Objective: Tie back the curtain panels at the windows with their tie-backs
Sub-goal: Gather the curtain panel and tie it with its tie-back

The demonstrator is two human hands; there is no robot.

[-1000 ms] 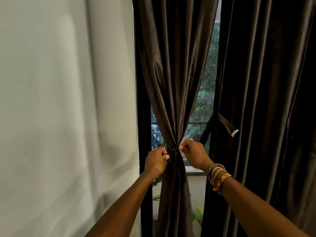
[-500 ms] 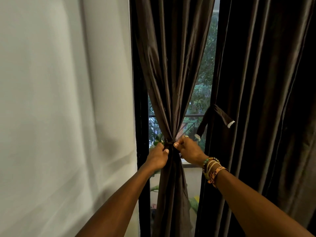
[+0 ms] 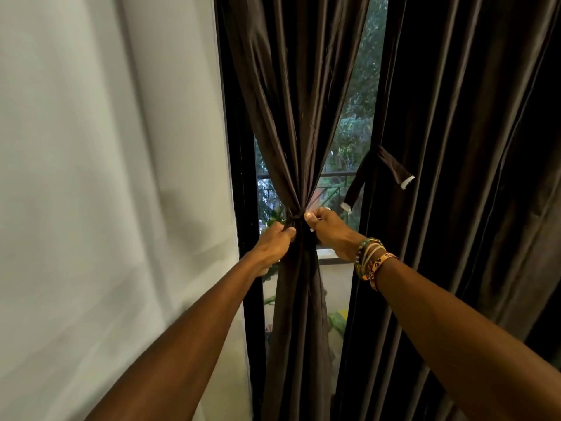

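At the window, straight ahead of the person, the left curtain panel is hanging gathered into a narrow waist, and a dark tie-back is wrapping around it right at that pinch. The left grip is closing on the tie-back from the left side, thumb and curled fingers pinching the band against the cloth. The right grip is pinching the same band from the right side, its thumb tip pressing just beside the left thumb, so the two are nearly meeting across the bunched fabric. Beaded and woven bracelets are sitting on the right wrist.

Just to the right, the other curtain panel is hanging loose in long folds, and a second tie-back is dangling from its edge, both white-tipped ends hanging free. Between the two panels, green trees and a dark railing are showing through the glass. A black window frame is running down the left of the gathered panel, and a pale wall is filling the left side.
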